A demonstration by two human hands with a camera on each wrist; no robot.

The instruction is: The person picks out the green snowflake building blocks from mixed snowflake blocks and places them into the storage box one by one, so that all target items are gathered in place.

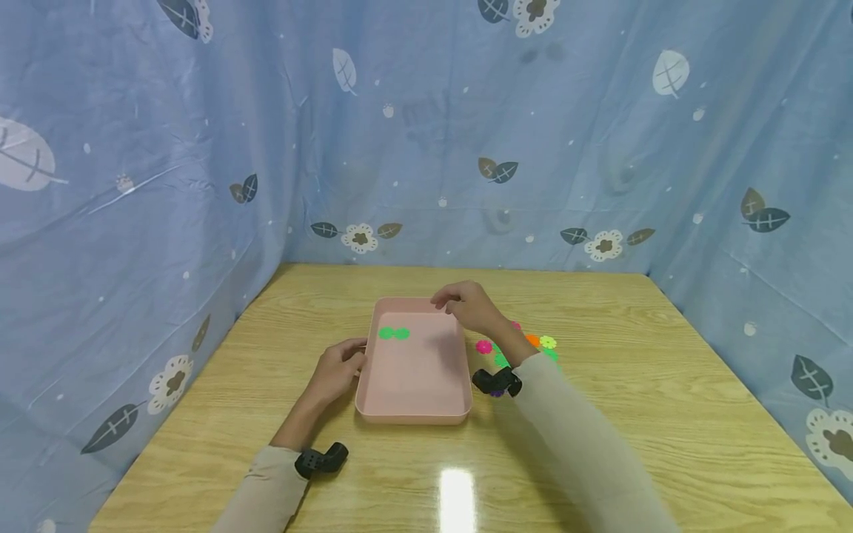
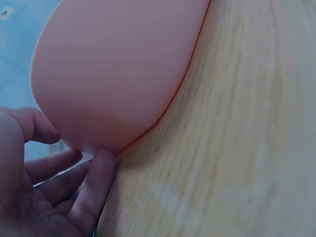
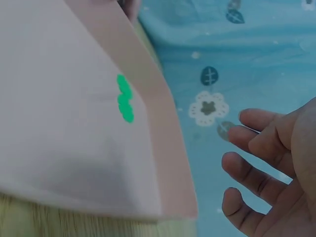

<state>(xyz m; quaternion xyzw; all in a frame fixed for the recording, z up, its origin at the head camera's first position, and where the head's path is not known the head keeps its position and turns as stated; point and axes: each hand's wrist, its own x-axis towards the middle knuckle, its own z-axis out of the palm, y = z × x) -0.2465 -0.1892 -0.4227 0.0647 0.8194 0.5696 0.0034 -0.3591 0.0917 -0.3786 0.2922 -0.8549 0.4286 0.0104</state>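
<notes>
A pink rectangular tray (image 1: pixel 416 377) lies on the wooden table. Two green scalloped discs (image 1: pixel 394 334) sit side by side, joined or touching, inside it toward the far left; the right wrist view shows the green discs (image 3: pixel 125 98) close to the tray wall. Along the tray's left side, my left hand (image 1: pixel 336 370) touches the outer wall with bent fingers. Its fingertips (image 2: pixel 104 154) meet the wall low down in the left wrist view. Over the far right corner of the tray hovers my right hand (image 1: pixel 469 305), fingers loosely bent and spread, with nothing between them (image 3: pixel 276 163).
Several small flower-shaped discs (image 1: pixel 483 347) in pink, green, orange, yellow and purple lie right of the tray, partly hidden under the right forearm. A blue patterned curtain (image 1: pixel 440 148) closes off the back and both sides of the table (image 1: pixel 600 311).
</notes>
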